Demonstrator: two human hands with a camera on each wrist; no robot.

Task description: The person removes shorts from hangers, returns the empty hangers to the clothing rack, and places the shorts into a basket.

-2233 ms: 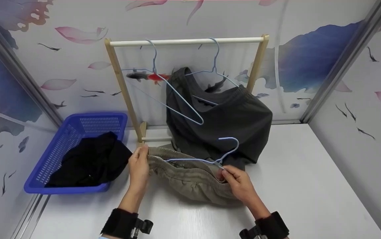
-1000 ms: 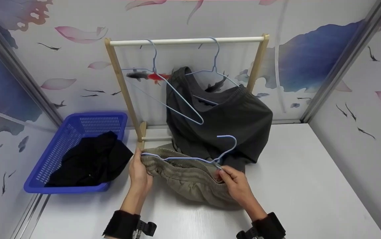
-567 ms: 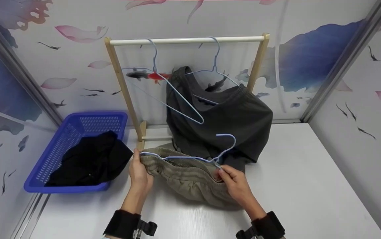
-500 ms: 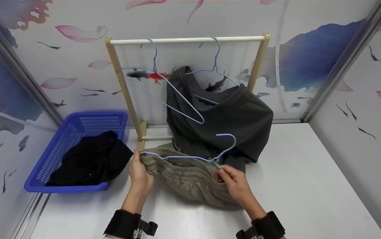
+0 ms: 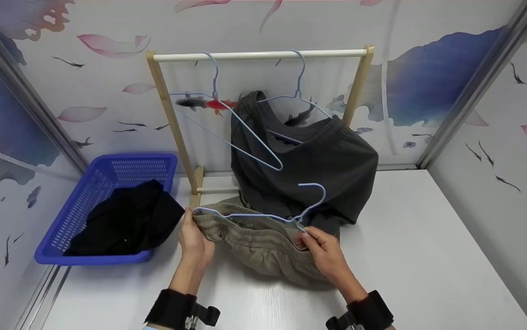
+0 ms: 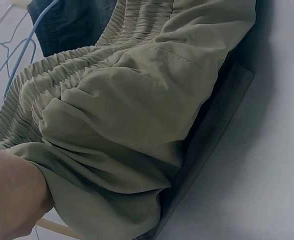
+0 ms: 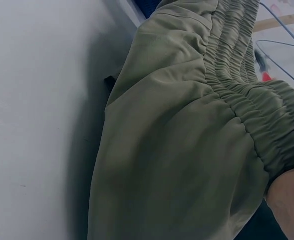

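Observation:
Khaki pants [image 5: 263,250] with a gathered elastic waistband lie bunched low over the white table, the waist opening facing up. A light-blue wire hanger [image 5: 254,215] runs along inside that opening, its hook standing free above the cloth. At the left end, my left hand [image 5: 194,240] grips the waistband, thumb at the hanger's tip. My right hand [image 5: 326,253] pinches the hanger just below the hook, with fingertips partly inside the waistband. Both wrist views are mostly filled by the pants [image 6: 132,100], [image 7: 171,125]; the fingertips are hidden there.
Behind stands a small clothes rack [image 5: 258,56]. On it hang a bare blue hanger [image 5: 249,130] and a dark grey garment [image 5: 309,169] on another hanger, close behind the pants. A blue basket [image 5: 93,261] holding black cloth [image 5: 123,220] stands left. Patterned walls enclose the table [image 5: 428,256].
My left hand has shifted slightly left and lower round the waistband's end. The hanger's left arm now shows right up to that hand. My right hand keeps its hold, moving very little.

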